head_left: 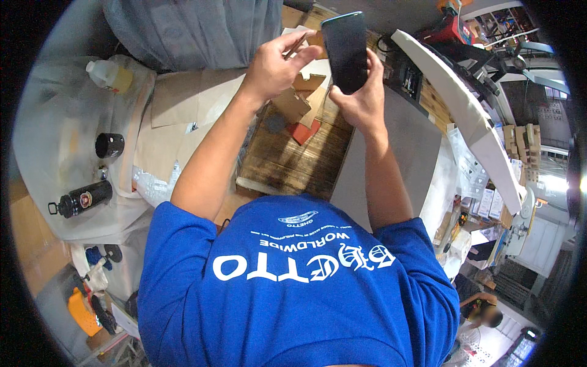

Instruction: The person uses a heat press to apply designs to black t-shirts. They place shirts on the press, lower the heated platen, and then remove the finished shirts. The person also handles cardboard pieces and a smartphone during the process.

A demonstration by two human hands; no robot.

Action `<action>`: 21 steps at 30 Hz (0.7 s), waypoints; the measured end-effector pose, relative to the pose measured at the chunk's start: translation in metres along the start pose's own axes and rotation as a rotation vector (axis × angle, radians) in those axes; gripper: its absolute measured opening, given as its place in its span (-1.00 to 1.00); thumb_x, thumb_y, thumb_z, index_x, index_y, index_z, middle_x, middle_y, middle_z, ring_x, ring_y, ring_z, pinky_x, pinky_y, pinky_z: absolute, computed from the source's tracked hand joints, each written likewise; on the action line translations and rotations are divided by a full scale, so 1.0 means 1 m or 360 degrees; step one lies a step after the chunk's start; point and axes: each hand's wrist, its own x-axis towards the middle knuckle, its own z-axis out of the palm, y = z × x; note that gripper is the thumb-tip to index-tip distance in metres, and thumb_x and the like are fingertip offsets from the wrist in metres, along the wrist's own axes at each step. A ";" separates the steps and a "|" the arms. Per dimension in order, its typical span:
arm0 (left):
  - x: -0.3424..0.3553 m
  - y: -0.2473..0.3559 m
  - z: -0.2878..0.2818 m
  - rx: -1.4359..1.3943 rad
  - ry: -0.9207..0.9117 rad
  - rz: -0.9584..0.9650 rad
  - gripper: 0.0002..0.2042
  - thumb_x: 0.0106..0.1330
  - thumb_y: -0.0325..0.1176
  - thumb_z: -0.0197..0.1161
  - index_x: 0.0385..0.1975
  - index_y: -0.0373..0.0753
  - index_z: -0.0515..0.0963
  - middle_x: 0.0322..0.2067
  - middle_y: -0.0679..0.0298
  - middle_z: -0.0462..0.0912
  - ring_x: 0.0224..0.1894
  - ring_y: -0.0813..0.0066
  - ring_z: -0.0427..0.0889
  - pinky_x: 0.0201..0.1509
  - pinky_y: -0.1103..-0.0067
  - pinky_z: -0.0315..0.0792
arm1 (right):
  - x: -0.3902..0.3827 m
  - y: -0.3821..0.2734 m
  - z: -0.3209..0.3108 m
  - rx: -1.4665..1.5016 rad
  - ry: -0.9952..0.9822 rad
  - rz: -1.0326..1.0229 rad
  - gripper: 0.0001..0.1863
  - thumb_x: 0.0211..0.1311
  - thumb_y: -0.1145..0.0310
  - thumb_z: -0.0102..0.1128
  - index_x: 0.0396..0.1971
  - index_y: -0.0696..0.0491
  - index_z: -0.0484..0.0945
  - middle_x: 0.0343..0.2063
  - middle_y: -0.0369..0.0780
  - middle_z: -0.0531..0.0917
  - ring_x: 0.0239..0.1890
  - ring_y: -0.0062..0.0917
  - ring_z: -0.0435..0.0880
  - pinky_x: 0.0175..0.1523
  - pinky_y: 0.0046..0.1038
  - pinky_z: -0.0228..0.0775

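Observation:
My right hand (365, 95) grips a smartphone (346, 55) with a dark screen, thumb on one edge and fingers round the other. To its left, my left hand (275, 68) is closed, thumb and fingers pinching a thin brown piece (296, 46) whose kind I cannot make out. Both hands are raised above a worn wooden tabletop (287, 156). Beneath them lie cut cardboard pieces (293, 107) and a small red piece (304, 131).
On the left stand a jug of yellow liquid (110, 76), a black cup (110, 145) and a black bottle (85, 198). Grey cloth (195, 30) hangs at the back. A grey board (391, 165) lies right of the wood. Another person (480, 309) is at the lower right.

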 end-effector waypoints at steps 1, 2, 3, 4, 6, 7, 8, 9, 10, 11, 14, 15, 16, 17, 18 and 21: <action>0.008 0.005 0.002 -0.0060 -0.0126 -0.0202 -0.57 0.30 -0.02 0.41 -0.23 -0.38 0.68 -0.48 0.36 0.69 -0.42 0.61 0.54 -0.26 0.54 0.47 | -0.002 0.001 0.002 0.0046 -0.0022 0.0035 0.00 -0.19 0.40 0.48 0.34 0.20 0.15 0.12 0.01 0.45 0.19 -0.23 0.49 0.33 -0.29 0.33; 0.012 0.009 0.005 0.0025 -0.0220 -0.0296 -0.59 0.30 -0.03 0.41 -0.20 -0.35 0.69 -0.43 0.36 0.70 -0.37 0.62 0.55 -0.20 0.56 0.48 | -0.006 0.001 0.003 0.0098 -0.0049 0.0109 -0.01 -0.20 0.37 0.47 0.32 0.24 0.17 0.12 0.06 0.45 0.21 -0.15 0.48 0.35 -0.28 0.31; 0.016 0.011 0.009 0.0107 -0.0332 -0.0398 -0.60 0.31 -0.04 0.41 -0.17 -0.32 0.69 -0.38 0.36 0.70 -0.31 0.64 0.56 -0.14 0.58 0.48 | -0.006 0.002 0.005 0.0057 -0.0068 0.0105 -0.01 -0.20 0.36 0.46 0.33 0.23 0.17 0.11 0.06 0.45 0.20 -0.14 0.49 0.33 -0.27 0.32; 0.017 0.012 0.012 0.0183 -0.0409 -0.0449 -0.61 0.31 -0.05 0.42 -0.14 -0.29 0.70 -0.34 0.36 0.71 -0.25 0.66 0.58 -0.09 0.60 0.48 | -0.008 0.004 0.005 0.0079 -0.0089 0.0062 0.01 -0.21 0.35 0.47 0.33 0.24 0.17 0.11 0.07 0.45 0.20 -0.11 0.49 0.33 -0.26 0.33; 0.018 0.011 0.017 0.0075 -0.0361 -0.0449 -0.62 0.30 -0.07 0.42 -0.16 -0.32 0.70 -0.33 0.33 0.74 -0.26 0.64 0.61 -0.10 0.58 0.50 | -0.010 0.008 0.008 0.0021 -0.0061 -0.0066 0.02 -0.17 0.32 0.55 0.34 0.17 0.17 0.06 -0.02 0.49 0.12 -0.22 0.54 0.27 -0.28 0.39; 0.017 0.008 0.018 0.0081 -0.0315 -0.0407 -0.62 0.30 -0.08 0.41 -0.17 -0.33 0.70 -0.33 0.30 0.76 -0.26 0.62 0.63 -0.10 0.56 0.51 | -0.014 0.012 0.008 -0.0075 0.0030 -0.0109 0.03 -0.16 0.29 0.57 0.35 0.17 0.17 0.05 -0.03 0.49 0.09 -0.22 0.55 0.25 -0.29 0.40; 0.016 0.004 0.019 0.0082 -0.0266 -0.0370 -0.62 0.31 -0.08 0.40 -0.18 -0.35 0.69 -0.34 0.26 0.77 -0.26 0.60 0.65 -0.11 0.54 0.52 | -0.018 0.016 0.009 -0.0168 0.0122 -0.0135 0.04 -0.15 0.27 0.59 0.35 0.17 0.17 0.03 -0.03 0.50 0.06 -0.21 0.55 0.24 -0.29 0.41; 0.014 -0.001 0.018 0.0016 -0.0197 -0.0334 -0.63 0.32 -0.10 0.38 -0.16 -0.34 0.69 -0.31 0.27 0.78 -0.26 0.60 0.64 -0.09 0.53 0.52 | -0.025 0.020 0.009 -0.0261 0.0187 -0.0177 0.05 -0.14 0.24 0.61 0.35 0.17 0.17 0.01 -0.03 0.50 0.04 -0.21 0.56 0.23 -0.30 0.42; 0.013 -0.007 0.016 0.0053 -0.0088 -0.0365 -0.65 0.32 -0.12 0.39 -0.19 -0.34 0.70 -0.32 0.31 0.77 -0.28 0.64 0.62 -0.12 0.56 0.51 | -0.032 0.025 0.011 -0.0265 0.0365 -0.0144 -0.10 -0.05 0.20 0.60 0.27 0.17 0.28 -0.03 -0.05 0.51 -0.05 -0.26 0.55 0.16 -0.33 0.45; 0.010 -0.013 0.012 0.0054 -0.0028 -0.0431 -0.68 0.33 -0.14 0.39 -0.24 -0.35 0.71 -0.35 0.34 0.74 -0.32 0.65 0.59 -0.18 0.59 0.49 | -0.043 0.030 0.013 -0.0268 0.0382 0.0094 -0.23 0.03 0.23 0.54 0.19 0.18 0.35 -0.05 -0.08 0.53 -0.10 -0.31 0.57 0.11 -0.35 0.48; 0.002 -0.035 -0.001 -0.0075 0.0247 -0.0828 -0.71 0.35 -0.18 0.39 -0.44 -0.32 0.68 -0.47 0.38 0.64 -0.48 0.70 0.50 -0.40 0.63 0.37 | -0.075 0.044 0.032 0.0136 0.0114 0.1040 -0.60 0.22 0.32 0.37 -0.03 0.19 0.49 -0.19 -0.18 0.60 -0.24 -0.47 0.63 -0.09 -0.42 0.56; -0.003 -0.042 0.000 -0.0270 0.0328 -0.0709 -0.72 0.36 -0.18 0.38 -0.51 -0.24 0.63 -0.54 0.45 0.56 -0.59 0.73 0.39 -0.53 0.63 0.24 | -0.081 0.048 0.043 0.0380 0.0027 0.1201 -0.63 0.26 0.34 0.34 -0.03 0.19 0.49 -0.24 -0.20 0.62 -0.28 -0.49 0.63 -0.15 -0.45 0.57; -0.006 -0.049 -0.002 -0.0243 0.0372 -0.0819 -0.71 0.37 -0.18 0.36 -0.51 -0.23 0.61 -0.56 0.47 0.54 -0.62 0.74 0.36 -0.57 0.62 0.20 | -0.087 0.052 0.053 0.0567 -0.0067 0.1578 -0.66 0.29 0.35 0.30 -0.03 0.20 0.49 -0.30 -0.22 0.63 -0.32 -0.52 0.64 -0.20 -0.49 0.57; -0.011 -0.055 -0.001 -0.0255 0.0397 -0.0876 -0.73 0.38 -0.19 0.35 -0.48 -0.24 0.62 -0.54 0.47 0.54 -0.61 0.73 0.37 -0.56 0.62 0.21 | -0.089 0.055 0.065 0.0739 0.0007 0.1725 -0.69 0.33 0.36 0.25 -0.04 0.22 0.49 -0.32 -0.20 0.64 -0.33 -0.56 0.62 -0.26 -0.51 0.57; -0.015 -0.060 0.000 -0.0276 0.0431 -0.0941 -0.74 0.39 -0.20 0.34 -0.45 -0.26 0.62 -0.52 0.46 0.55 -0.60 0.73 0.39 -0.55 0.63 0.22 | -0.091 0.059 0.073 0.0971 -0.0028 0.1866 -0.68 0.35 0.36 0.23 -0.02 0.23 0.48 -0.30 -0.19 0.65 -0.33 -0.58 0.63 -0.27 -0.51 0.56; -0.026 -0.068 0.008 -0.0261 0.0549 -0.0934 -0.65 0.39 -0.16 0.33 -0.43 -0.39 0.66 -0.40 0.37 0.65 -0.35 0.62 0.51 -0.22 0.59 0.43 | -0.085 0.066 0.090 0.1201 -0.0094 0.2008 -0.69 0.38 0.39 0.21 -0.01 0.26 0.48 -0.29 -0.17 0.65 -0.32 -0.57 0.65 -0.27 -0.49 0.57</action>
